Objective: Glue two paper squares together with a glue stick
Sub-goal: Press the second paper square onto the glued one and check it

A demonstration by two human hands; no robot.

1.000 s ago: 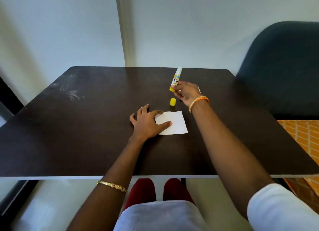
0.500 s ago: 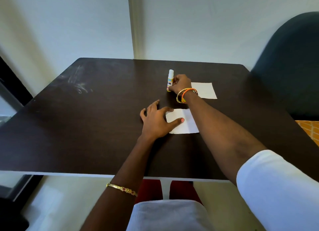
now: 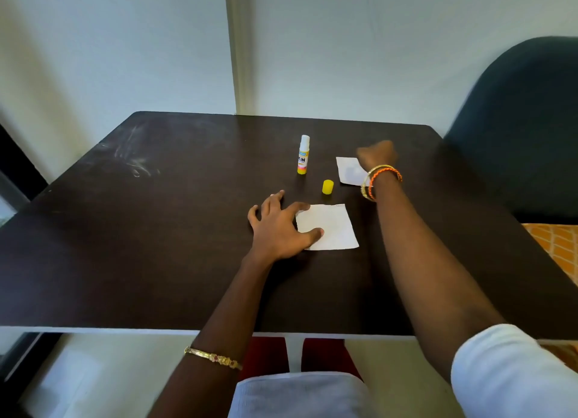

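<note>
Now, dark desk [image 3: 156, 245] seen from head cam, both arms reaching fwd. Left hand [image 3: 278, 227] lies flat on the desk, fingers [image 3: 275, 198] spread wide and straight; thumb and the edge of the palm press the left side of the near paper square [image 3: 331, 227], which lies flat at desk centre. Right hand [image 3: 377, 155] is further back and to the right, motion-blurred, over the far-right edge of the second paper square [image 3: 348, 170]. It looks bunched, but whether its fingers pinch the paper or only touch it cannot be told (too blurred). Second square lies flat, well apart from the first, partly hidden by the wrist, which carries orange and gold bangles [image 3: 380, 180].

Glue stick [image 3: 303, 155] stands upright w/ cap off, white tip up, yellow base on the desk, left of the second square and behind the near one; no hand on it. Yellow cap [image 3: 327, 187] sits on the desk between glue stick and near square, touching neither.

Gold bracelet [image 3: 212, 356] on left forearm. Dark chair back [image 3: 516, 120] at right, pale wall [image 3: 125, 42] behind.
</note>
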